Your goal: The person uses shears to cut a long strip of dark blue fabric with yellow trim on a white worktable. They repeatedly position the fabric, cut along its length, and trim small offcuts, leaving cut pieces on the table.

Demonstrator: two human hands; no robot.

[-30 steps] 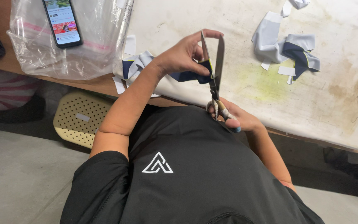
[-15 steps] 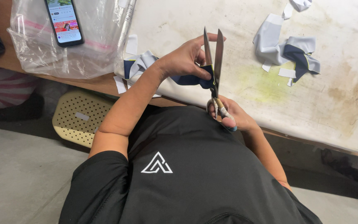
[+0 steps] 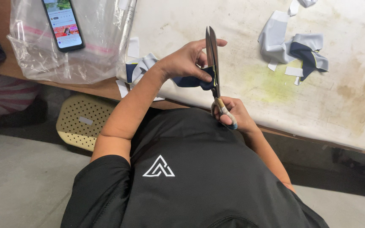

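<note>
My left hand (image 3: 186, 61) grips a piece of dark blue fabric (image 3: 193, 81) with a thin yellow edge, held over the white cutting board (image 3: 241, 50). My right hand (image 3: 233, 114) is closed around the taped handles of long metal scissors (image 3: 212, 59). The blades point away from me and are closed together against the fabric's right edge. A grey and blue strip of fabric (image 3: 138, 67) trails left from under my left wrist.
A heap of grey and dark blue fabric scraps (image 3: 294, 46) lies at the board's upper right. A phone (image 3: 63, 23) rests on a clear plastic bag (image 3: 64, 50) at the left. Below the table edge stands a perforated cream stool (image 3: 85, 120).
The scissor blades, spread apart in the earlier frames, have closed on the fabric. My left hand has kept its hold, shifting a little to the right.
</note>
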